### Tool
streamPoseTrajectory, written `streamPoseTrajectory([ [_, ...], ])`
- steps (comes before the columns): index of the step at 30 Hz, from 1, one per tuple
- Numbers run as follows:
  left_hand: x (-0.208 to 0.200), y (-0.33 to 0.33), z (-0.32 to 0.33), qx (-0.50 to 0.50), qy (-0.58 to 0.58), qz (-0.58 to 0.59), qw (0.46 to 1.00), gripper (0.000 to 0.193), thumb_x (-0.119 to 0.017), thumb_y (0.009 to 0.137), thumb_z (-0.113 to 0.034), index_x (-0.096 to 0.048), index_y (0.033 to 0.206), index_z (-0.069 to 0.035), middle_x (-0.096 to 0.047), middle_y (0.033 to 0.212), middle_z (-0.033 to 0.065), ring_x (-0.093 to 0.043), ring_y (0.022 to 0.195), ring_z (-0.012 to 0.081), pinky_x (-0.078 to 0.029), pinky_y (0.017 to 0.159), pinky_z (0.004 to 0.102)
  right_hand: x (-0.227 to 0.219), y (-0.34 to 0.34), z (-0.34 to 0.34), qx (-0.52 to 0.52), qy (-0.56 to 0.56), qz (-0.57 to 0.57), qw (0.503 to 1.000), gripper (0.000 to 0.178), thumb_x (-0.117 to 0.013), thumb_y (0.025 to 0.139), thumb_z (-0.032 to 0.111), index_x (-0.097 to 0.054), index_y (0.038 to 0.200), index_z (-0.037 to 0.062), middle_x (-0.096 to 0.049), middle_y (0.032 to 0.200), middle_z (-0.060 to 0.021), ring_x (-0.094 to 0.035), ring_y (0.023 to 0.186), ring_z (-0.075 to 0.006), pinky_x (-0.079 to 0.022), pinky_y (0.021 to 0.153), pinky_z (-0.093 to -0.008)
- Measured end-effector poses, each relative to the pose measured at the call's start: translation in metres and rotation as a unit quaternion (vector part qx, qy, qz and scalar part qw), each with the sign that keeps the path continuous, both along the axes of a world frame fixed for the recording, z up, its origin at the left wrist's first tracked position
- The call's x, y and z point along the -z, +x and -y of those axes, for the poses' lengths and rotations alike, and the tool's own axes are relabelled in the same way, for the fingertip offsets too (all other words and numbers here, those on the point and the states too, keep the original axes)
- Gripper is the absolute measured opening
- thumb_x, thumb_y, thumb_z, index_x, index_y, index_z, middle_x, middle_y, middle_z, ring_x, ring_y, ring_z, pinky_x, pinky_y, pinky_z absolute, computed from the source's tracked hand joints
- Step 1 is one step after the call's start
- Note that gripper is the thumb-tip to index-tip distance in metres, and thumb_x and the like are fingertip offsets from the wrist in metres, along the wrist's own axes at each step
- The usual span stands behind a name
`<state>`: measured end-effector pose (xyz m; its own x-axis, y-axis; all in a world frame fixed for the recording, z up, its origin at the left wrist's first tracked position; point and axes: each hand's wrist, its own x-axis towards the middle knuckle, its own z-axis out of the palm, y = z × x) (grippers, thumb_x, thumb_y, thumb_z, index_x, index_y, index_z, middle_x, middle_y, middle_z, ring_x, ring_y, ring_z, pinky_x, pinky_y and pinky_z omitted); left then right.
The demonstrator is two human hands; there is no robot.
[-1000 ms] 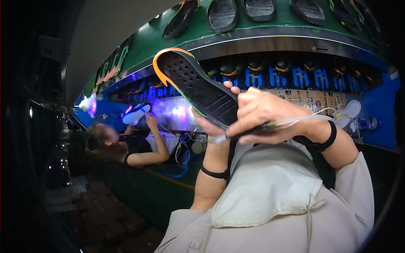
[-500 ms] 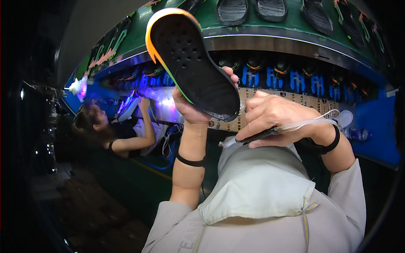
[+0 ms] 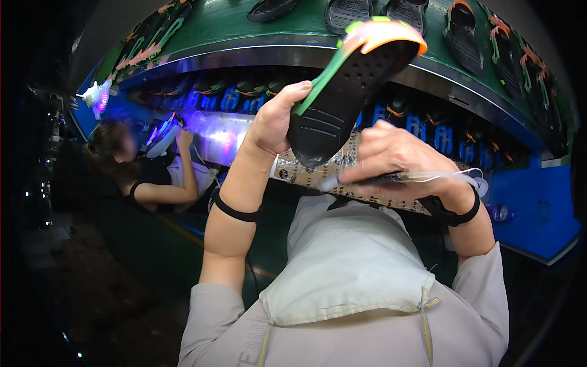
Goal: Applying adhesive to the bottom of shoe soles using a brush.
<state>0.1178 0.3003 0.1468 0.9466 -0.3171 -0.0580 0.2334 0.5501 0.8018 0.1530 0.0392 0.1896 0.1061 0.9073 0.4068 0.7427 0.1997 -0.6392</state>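
Observation:
My left hand (image 3: 273, 124) is closed on the heel end of a black shoe sole (image 3: 333, 101), thumb on its green edge. The sole is raised and tilted, its far end pointing up and right. A green and orange rim wraps that far end, and small holes and grooves mark the dark face. Just right of the sole, my right hand (image 3: 400, 156) is closed around a dark-handled brush (image 3: 380, 179) with a thin clear tube running back along my wrist. Its pale tip is blurred and points left, apart from the sole. Some fingers of my left hand are hidden behind the sole.
Ahead runs a green belt (image 3: 226, 33) with a metal edge, carrying several soles. Shoes on blue supports (image 3: 443, 140) line the shelf below, above a cardboard sheet (image 3: 299, 171). A co-worker (image 3: 153, 177) sits at left near a lit lamp (image 3: 98, 98). A bottle (image 3: 499, 212) lies at right.
The sole has swung from leaning left to leaning right and its grooved end is lower. My left hand has turned with it. My right hand still holds the brush, slightly lower.

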Motion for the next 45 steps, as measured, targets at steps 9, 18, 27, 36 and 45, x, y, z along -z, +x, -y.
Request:
streamPoseTrajectory([
  [9, -0.014, 0.005, 0.000, 0.038, 0.077, -0.084, 0.993, 0.040, -0.053, 0.107, -0.028, -0.068, 0.128, 0.004, -0.075, 0.113, 0.0112, -0.073, 0.096, 0.0153, -0.059, 0.085, 0.0281, -0.004, 0.004, 0.002, -0.015, -0.008, 0.011, 1.000, 0.038, -0.084, 0.075, 0.011, -0.078, 0.112, 0.0115, -0.059, 0.080, -0.0034, -0.056, 0.081, -0.0250, -0.042, 0.076, -0.0398],
  [18, 0.012, 0.008, -0.012, 0.066, 0.069, -0.116, 0.989, 0.046, -0.046, 0.109, -0.028, -0.060, 0.139, 0.005, -0.071, 0.128, 0.0173, -0.073, 0.110, 0.0231, -0.059, 0.097, 0.0350, 0.004, 0.013, 0.007, 0.037, -0.019, -0.016, 0.999, 0.030, -0.083, 0.082, 0.018, -0.078, 0.110, 0.0085, -0.061, 0.078, -0.0061, -0.056, 0.078, -0.0257, -0.044, 0.074, -0.0393],
  [27, 0.063, -0.044, 0.012, 0.030, -0.094, -0.119, 0.988, 0.062, -0.033, 0.109, -0.040, -0.047, 0.151, 0.005, -0.064, 0.137, 0.0261, -0.068, 0.121, 0.0382, -0.055, 0.104, 0.0501, 0.041, 0.044, 0.013, 0.279, 0.035, -0.279, 0.918, 0.022, -0.081, 0.084, 0.010, -0.080, 0.104, 0.0015, -0.076, 0.094, -0.0120, -0.071, 0.083, -0.0190, -0.056, 0.078, -0.0313],
  [36, 0.111, -0.080, 0.017, -0.082, -0.242, -0.117, 0.960, 0.066, -0.021, 0.111, -0.045, -0.052, 0.147, 0.001, -0.067, 0.135, 0.0195, -0.068, 0.120, 0.0310, -0.055, 0.106, 0.0487, 0.073, -0.027, -0.032, 0.243, 0.019, 0.090, 0.966, 0.035, -0.081, 0.078, 0.002, -0.072, 0.112, 0.0021, -0.060, 0.073, -0.0113, -0.061, 0.066, -0.0300, -0.050, 0.062, -0.0409],
  [45, 0.013, -0.025, -0.072, -0.023, -0.129, 0.073, 0.989, 0.080, -0.026, 0.108, -0.060, -0.045, 0.151, 0.005, -0.061, 0.137, 0.0286, -0.067, 0.120, 0.0414, -0.053, 0.106, 0.0549, 0.032, -0.026, -0.006, 0.276, 0.096, -0.227, 0.929, 0.033, -0.076, 0.086, 0.006, -0.075, 0.118, -0.0043, -0.074, 0.089, -0.0136, -0.061, 0.069, -0.0171, -0.047, 0.062, -0.0301],
])
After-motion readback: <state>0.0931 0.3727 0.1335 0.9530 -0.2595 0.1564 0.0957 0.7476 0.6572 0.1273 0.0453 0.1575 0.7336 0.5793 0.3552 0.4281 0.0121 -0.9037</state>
